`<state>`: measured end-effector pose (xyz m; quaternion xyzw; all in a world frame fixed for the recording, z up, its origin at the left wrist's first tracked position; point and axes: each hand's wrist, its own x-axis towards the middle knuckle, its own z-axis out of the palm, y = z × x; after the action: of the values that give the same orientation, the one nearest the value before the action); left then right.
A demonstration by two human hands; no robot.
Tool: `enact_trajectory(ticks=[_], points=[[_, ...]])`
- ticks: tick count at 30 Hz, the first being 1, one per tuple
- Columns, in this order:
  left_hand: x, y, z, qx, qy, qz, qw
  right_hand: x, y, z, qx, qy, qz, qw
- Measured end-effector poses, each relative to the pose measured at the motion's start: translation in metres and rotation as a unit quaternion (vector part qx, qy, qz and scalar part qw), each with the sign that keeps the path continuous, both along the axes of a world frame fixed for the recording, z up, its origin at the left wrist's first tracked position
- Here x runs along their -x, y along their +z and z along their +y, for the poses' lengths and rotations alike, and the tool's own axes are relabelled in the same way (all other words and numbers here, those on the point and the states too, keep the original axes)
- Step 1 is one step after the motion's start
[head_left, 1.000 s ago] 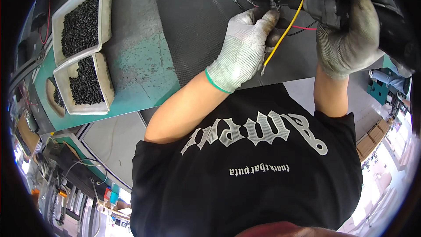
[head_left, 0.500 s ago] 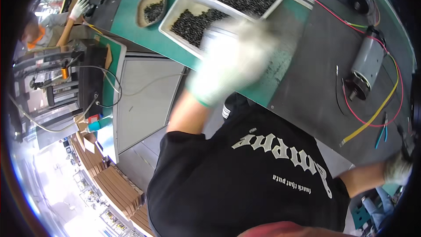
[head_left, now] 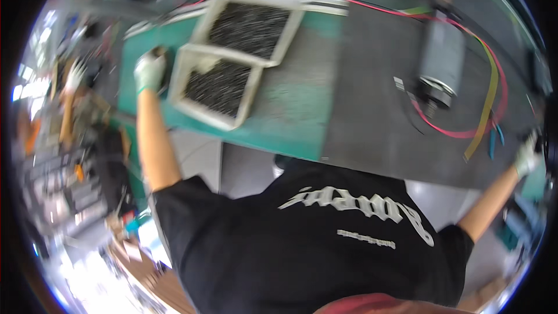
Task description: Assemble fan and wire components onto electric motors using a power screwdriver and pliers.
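My left hand (head_left: pixel 150 71), in a white glove with a green cuff, is at the small oval dish (head_left: pixel 165 77) and covers most of it. Blur hides its fingers, so whether it grips the dish or reaches into it cannot be told. Beside it stand two pale trays, the nearer one (head_left: pixel 237 121) and the farther one (head_left: pixel 295 23), both holding many small black parts (head_left: pixel 250 29). Out at the far right, my gloved right hand (head_left: pixel 528 160) is closed around something dark that I cannot make out at the picture's rim.
A grey cylindrical motor (head_left: pixel 442 52) lies on the dark mat (head_left: pixel 372 122), with red and yellow wires (head_left: pixel 485 110) looping around it. Blue-handled pliers (head_left: pixel 493 141) rest near my right hand. Another person's gloved hand (head_left: pixel 75 75) is at the far left.
My left hand has swung left from over the trays to the oval dish. The view has turned, shifting the bench. My right hand stays at the far right edge.
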<state>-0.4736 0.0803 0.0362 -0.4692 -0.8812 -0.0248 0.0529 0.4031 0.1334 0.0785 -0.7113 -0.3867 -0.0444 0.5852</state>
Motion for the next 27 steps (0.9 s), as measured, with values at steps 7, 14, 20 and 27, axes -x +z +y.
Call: enact_trajectory(ticks=[7,14,20,27], points=[[0.051,-0.015,-0.011,-0.001,-0.064,0.060,0.996,0.026,-0.032,-0.033,0.128,0.023,-0.384,0.914],[0.010,-0.006,0.001,0.047,-0.043,0.070,0.995,0.015,-0.068,-0.054,0.381,0.124,-0.367,0.840],[-0.004,0.001,0.004,0.015,-0.042,0.016,0.999,-0.011,-0.069,-0.072,0.362,0.169,-0.376,0.836],[0.036,0.010,-0.026,-0.056,-0.003,0.010,0.998,-0.028,-0.099,-0.081,0.299,0.075,-0.372,0.875]])
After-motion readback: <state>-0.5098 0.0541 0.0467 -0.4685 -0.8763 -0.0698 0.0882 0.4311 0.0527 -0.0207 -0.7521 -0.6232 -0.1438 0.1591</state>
